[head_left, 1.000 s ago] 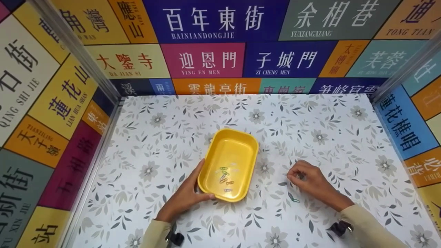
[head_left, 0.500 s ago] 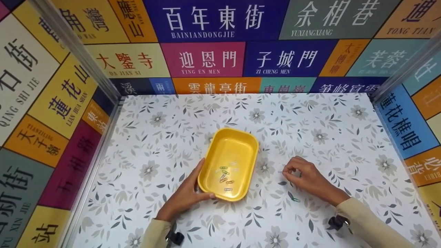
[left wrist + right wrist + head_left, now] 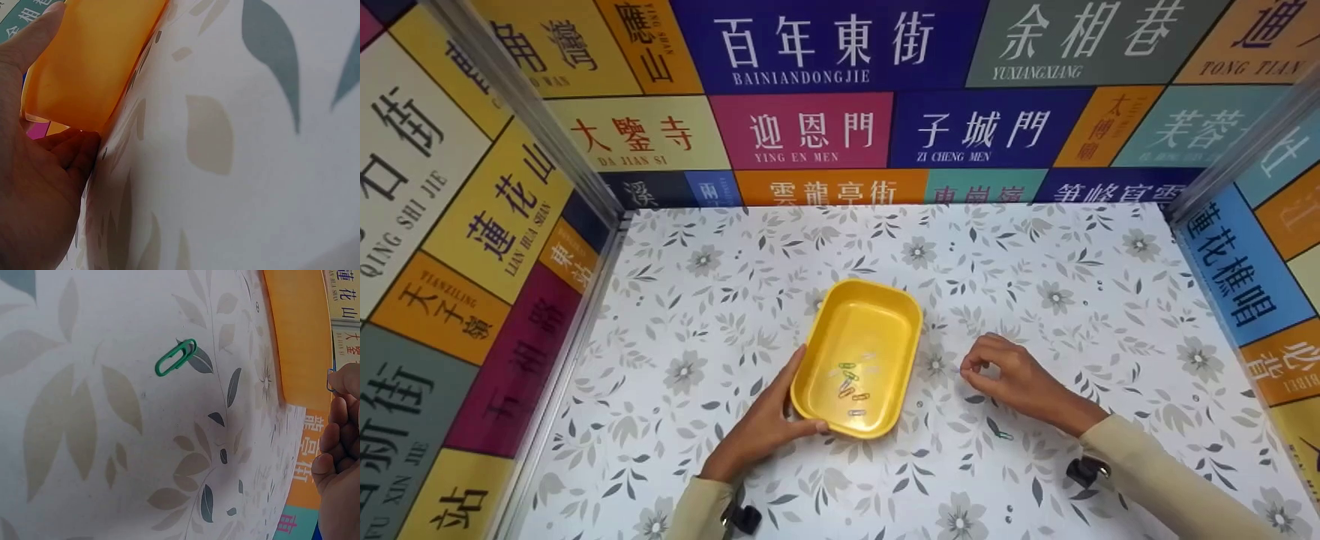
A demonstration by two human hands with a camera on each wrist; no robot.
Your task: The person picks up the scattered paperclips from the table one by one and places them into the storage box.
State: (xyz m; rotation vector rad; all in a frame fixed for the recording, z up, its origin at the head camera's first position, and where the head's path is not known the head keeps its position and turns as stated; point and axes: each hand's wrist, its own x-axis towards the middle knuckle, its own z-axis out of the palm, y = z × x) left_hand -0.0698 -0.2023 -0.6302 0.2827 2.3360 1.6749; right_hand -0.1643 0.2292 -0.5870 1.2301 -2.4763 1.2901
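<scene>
A yellow tray sits mid-table with several paper clips inside. My left hand grips its near left corner, thumb on the near rim; in the left wrist view the left hand curls round the tray wall. Just right of the tray, my right hand hovers and pinches a small blue paper clip in its fingertips. A green paper clip lies loose on the table by my right wrist, and the green paper clip shows sharply in the right wrist view.
The floral tabletop is boxed in by walls of coloured street-sign panels at the back, left and right. Metal corner posts stand at the back corners.
My right hand has moved left across the table toward the tray, fingertips still pinched together. The left hand, the tray and the green clip have stayed put.
</scene>
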